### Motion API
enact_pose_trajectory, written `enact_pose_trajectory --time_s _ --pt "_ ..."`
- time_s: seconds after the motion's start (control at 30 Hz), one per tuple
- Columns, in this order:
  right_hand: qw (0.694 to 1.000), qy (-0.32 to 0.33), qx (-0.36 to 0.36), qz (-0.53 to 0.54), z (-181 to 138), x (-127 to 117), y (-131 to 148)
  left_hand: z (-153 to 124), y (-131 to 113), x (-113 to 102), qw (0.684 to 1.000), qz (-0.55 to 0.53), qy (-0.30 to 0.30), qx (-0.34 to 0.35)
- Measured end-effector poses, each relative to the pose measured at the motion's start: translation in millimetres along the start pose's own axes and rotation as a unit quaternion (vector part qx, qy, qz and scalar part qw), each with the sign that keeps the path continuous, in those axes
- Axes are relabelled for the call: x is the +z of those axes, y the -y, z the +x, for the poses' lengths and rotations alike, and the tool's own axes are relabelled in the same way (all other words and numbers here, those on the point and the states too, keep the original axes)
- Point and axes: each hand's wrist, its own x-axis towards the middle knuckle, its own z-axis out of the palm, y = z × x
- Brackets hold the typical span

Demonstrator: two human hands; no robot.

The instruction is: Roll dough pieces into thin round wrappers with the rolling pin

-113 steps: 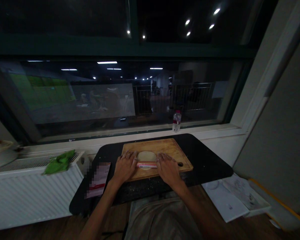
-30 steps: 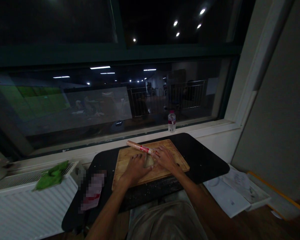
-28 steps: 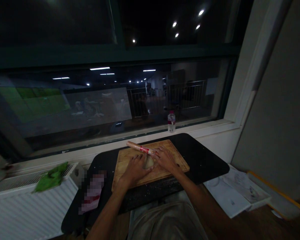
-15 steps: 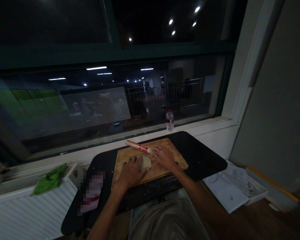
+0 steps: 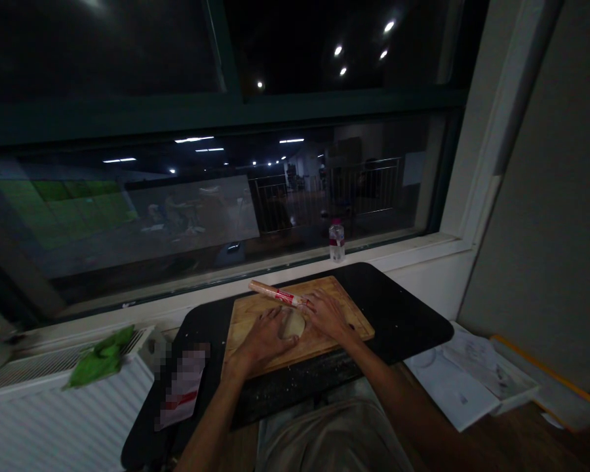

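A flattened, pale piece of dough (image 5: 294, 324) lies on a wooden cutting board (image 5: 337, 288). My left hand (image 5: 264, 335) rests at its left side, fingers bent over the far edge and thumb against the near edge. Along the dough's far side lies a wooden rolling pin (image 5: 270, 290) with a red and white label. Its right end is under the fingers of my right hand (image 5: 328, 314), which seem closed around it. The right thumb is hidden, and dim light blurs the exact grip.
The board sits on a black tabletop (image 5: 388, 308) dusted with flour specks. A bottle (image 5: 337, 242) stands on the windowsill behind. At the left are a blurred-out packet (image 5: 184, 393), a green cloth (image 5: 98, 359) and a radiator (image 5: 78, 419). White papers (image 5: 457, 387) lie low at the right.
My left hand has shifted slightly right over the dough, its fingers less spread. The dough has moved a little right. My right hand and the rolling pin look nearly still; the view has tilted slightly.
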Motion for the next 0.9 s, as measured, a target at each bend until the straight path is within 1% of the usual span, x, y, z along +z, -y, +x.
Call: enact_pose_trajectory --time_s 0.07,0.17,0.33,0.4,0.6,0.67,0.9 --pt "1.000 -0.008 -0.008 0.005 0.1 3.0 -2.6 5.2 -0.5 6.3 1.000 0.004 0.000 -0.008" --pt "1.000 -0.013 -0.006 0.010 0.3 6.4 -5.0 10.3 -0.1 17.1 0.999 0.008 -0.028 -0.015" --pt "1.000 -0.009 -0.002 0.019 0.4 6.7 -4.7 12.3 5.5 30.2 0.997 -0.019 -0.081 0.005" --pt "1.000 -0.011 0.003 0.020 0.0 4.3 -3.2 12.5 7.3 33.1 0.995 -0.033 -0.093 0.014" --pt "0.999 -0.014 0.000 0.031 -0.5 -0.1 -2.5 8.8 10.6 31.3 0.993 -0.071 -0.073 0.054" --pt "0.999 -0.018 0.002 0.032 0.0 0.4 -3.8 5.3 10.8 28.3 0.992 -0.075 -0.079 0.063" --pt "1.000 -0.013 -0.006 0.027 0.0 0.4 -5.8 -2.5 15.8 23.4 0.988 -0.111 -0.098 0.055"
